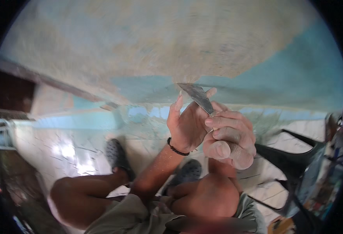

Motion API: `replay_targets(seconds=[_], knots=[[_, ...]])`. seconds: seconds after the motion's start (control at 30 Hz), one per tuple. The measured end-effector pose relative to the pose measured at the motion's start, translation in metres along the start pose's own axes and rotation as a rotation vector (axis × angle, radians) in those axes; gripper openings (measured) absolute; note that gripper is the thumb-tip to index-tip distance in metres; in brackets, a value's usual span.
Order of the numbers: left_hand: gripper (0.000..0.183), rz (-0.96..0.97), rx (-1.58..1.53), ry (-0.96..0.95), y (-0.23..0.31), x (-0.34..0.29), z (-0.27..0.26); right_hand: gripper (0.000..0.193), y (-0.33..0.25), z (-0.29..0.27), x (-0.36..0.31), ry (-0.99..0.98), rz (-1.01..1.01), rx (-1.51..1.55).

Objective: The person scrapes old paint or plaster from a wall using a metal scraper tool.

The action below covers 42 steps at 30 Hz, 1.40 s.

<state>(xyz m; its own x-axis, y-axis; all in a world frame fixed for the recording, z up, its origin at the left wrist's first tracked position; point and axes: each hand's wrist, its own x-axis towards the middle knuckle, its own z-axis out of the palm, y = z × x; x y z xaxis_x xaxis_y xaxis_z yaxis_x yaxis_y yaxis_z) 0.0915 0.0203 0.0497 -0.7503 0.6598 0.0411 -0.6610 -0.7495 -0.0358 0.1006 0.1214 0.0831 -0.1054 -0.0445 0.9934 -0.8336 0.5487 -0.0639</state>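
One thin, grey, wedge-shaped metal scraper [197,96], centre of frame; right hand [234,136] grip closed on narrow end, left hand [190,126] spread behind. Probably light, stiff, sharp-edged; best held there.

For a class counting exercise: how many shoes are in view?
2. One shoe is on the floor, left of the left forearm; the other shoe is right of that forearm, partly hidden. Any more might be hidden.

Glare on floor [75,154]; edges bent, corners black.
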Motion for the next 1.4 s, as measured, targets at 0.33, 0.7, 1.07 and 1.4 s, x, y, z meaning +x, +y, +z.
replay_targets(seconds=[0.33, 0.7, 1.07, 1.4], knots=[[0.040, -0.094, 0.064, 0.082, -0.001, 0.008, 0.000, 0.049, -0.041, 0.028, -0.010, 0.155, 0.415, 0.287], [0.050, -0.176, 0.028, 0.070, 0.013, 0.016, -0.001, 0.054, -0.047, 0.044, 0.015, -0.007, 0.494, 0.022], [0.028, -0.185, 0.043, 0.161, 0.013, 0.026, -0.028, 0.048, -0.045, 0.058, 0.007, -0.010, 0.541, -0.136], [0.045, -0.224, 0.230, 0.242, 0.021, 0.013, 0.009, 0.033, -0.037, 0.054, -0.002, 0.219, 0.429, 0.238]])
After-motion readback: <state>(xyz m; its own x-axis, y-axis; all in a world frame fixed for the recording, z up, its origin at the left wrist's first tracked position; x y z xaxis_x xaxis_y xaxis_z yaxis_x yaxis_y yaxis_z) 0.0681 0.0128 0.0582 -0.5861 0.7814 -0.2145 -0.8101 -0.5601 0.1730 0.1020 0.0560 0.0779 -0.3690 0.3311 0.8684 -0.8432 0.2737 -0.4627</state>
